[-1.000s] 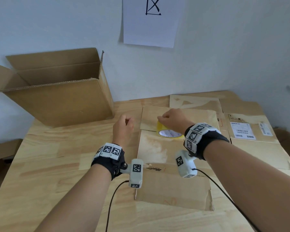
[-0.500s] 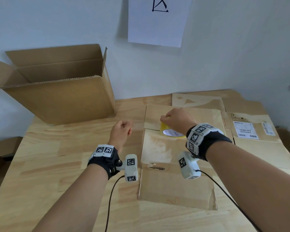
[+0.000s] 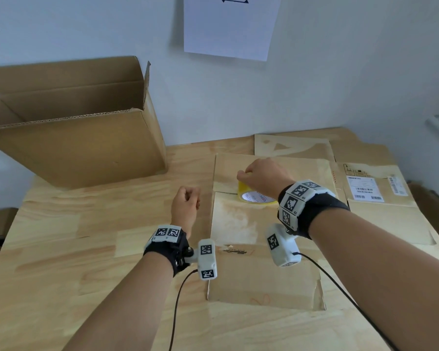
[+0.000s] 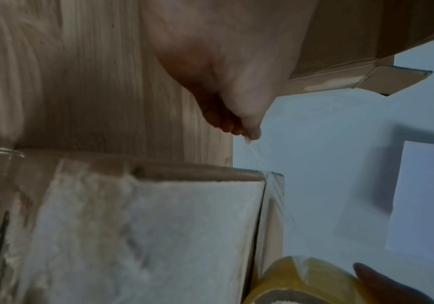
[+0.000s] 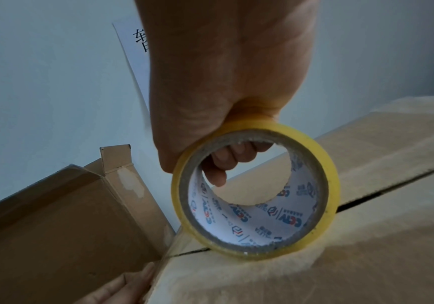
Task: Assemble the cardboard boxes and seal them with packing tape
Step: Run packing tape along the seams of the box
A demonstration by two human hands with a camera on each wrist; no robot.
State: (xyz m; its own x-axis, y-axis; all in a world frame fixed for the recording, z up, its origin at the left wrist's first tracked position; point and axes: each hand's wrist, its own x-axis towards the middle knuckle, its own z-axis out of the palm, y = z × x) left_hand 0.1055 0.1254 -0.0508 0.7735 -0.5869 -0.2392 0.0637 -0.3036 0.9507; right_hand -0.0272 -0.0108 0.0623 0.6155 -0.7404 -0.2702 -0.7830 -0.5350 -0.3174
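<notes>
A closed cardboard box point(image 3: 238, 224) lies in front of me with its top seam point(image 3: 223, 192) running across. On that seam my right hand point(image 3: 246, 173) grips a yellow tape roll point(image 3: 256, 197), with fingers point(image 5: 223, 164) hooked through the core of the tape roll point(image 5: 254, 193). A clear tape strip point(image 5: 174, 244) runs from the roll off the box's left edge. Beside that edge my left hand point(image 3: 189, 197) is curled. In the left wrist view, the left hand point(image 4: 249, 136) pinches the thin end of the tape strip point(image 4: 257, 152) beside the box corner point(image 4: 270, 176).
An open, upright cardboard box point(image 3: 81, 138) stands at the back left against the wall. Flattened cardboard point(image 3: 380, 219) with a shipping label point(image 3: 363, 187) covers the table's right side. Bare wooden table point(image 3: 61, 249) lies to the left. Wrist camera cables point(image 3: 178, 300) trail toward me.
My left hand has drifted slightly nearer to me beside the box's left edge. The right hand stays on the roll at the seam. The view has tilted down a little.
</notes>
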